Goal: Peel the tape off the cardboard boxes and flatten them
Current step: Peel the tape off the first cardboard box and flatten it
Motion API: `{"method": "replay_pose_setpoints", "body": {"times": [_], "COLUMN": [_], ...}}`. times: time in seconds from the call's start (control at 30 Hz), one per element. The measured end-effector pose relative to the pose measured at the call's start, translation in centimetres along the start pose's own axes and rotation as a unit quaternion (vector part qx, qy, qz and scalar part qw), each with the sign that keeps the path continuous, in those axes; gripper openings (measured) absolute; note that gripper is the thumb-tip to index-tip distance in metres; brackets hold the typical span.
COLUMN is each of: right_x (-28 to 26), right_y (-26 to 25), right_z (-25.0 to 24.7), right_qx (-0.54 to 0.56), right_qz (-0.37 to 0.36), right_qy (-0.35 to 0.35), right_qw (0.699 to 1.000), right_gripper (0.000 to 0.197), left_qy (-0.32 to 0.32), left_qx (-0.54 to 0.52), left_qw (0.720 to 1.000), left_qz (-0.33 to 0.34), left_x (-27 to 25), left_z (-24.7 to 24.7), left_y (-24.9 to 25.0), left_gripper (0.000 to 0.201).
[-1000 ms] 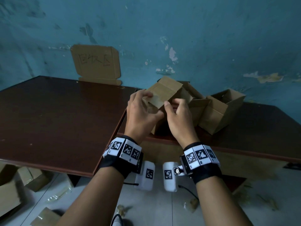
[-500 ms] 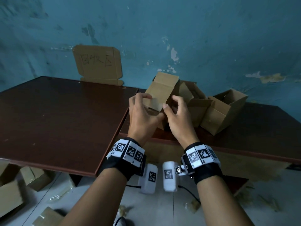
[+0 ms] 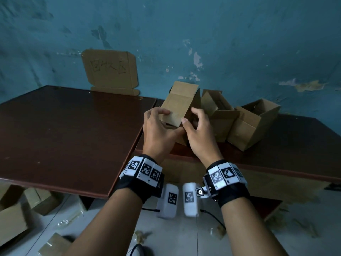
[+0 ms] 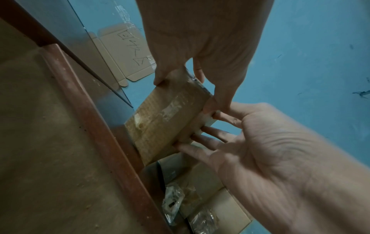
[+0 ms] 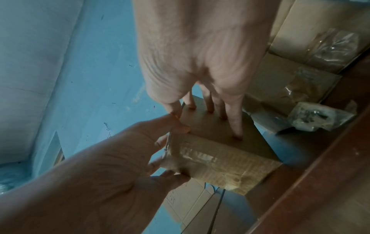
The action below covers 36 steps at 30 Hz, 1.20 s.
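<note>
While both hands grip it, the cardboard box point(image 3: 178, 106) hangs tilted over the counter point(image 3: 295, 145) edge!
Left hand point(image 3: 158, 132) pinches the box's near corner, thumb on top, fingers point(image 5: 154, 166) curled beneath. Right hand point(image 3: 200, 135) clamps the other side, fingers point(image 5: 235, 120) spread flat across one face. Clear tape point(image 5: 202, 156) runs along the underside. Two open boxes point(image 3: 219, 115) stand just behind.

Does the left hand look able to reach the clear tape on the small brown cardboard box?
Likely yes: the left hand grips the box beside the tape, whose end lies uncovered.
</note>
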State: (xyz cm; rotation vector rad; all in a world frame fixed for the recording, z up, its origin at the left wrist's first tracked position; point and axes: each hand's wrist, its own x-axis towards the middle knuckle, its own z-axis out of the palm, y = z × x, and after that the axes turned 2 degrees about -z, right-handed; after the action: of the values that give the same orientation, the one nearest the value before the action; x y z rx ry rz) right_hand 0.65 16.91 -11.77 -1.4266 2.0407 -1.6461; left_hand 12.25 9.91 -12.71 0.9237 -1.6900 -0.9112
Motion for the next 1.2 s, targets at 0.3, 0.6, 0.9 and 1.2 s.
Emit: {"method": "replay_pose_setpoints", "body": {"times": [0.3, 0.6, 0.9, 1.2], "right_x": [0.2, 0.2, 0.8, 0.1], "right_y": [0.2, 1.0, 2.0, 2.0], "right_z": [0.1, 0.6, 0.3, 0.5], "right_qx": [-0.008, 0.024, 0.065, 0.137], "right_qz": [-0.001, -0.017, -0.014, 0.04], "right_qy": [-0.01, -0.015, -0.009, -0.017], "right_qw": [1.0, 0.999, 0.998, 0.99], "right_gripper": [0.048, 0.046, 0.04, 0.041], "left_qy": [-0.014, -0.06, -0.064, -0.007], "left_qx": [-0.036, -0.02, -0.07, 0.025], "left_qw": [0.999, 0.998, 0.994, 0.999], "left_qz": [-0.036, -0.016, -0.048, -0.036], "left_x": [0.4, 0.9, 1.4, 1.6], "left_z": [-0.3, -0.9, -1.6, -1.4], "left_y": [0.0, -0.3, -0.4, -0.8], "left_gripper": [0.061, 0.051, 0.036, 0.006]}}
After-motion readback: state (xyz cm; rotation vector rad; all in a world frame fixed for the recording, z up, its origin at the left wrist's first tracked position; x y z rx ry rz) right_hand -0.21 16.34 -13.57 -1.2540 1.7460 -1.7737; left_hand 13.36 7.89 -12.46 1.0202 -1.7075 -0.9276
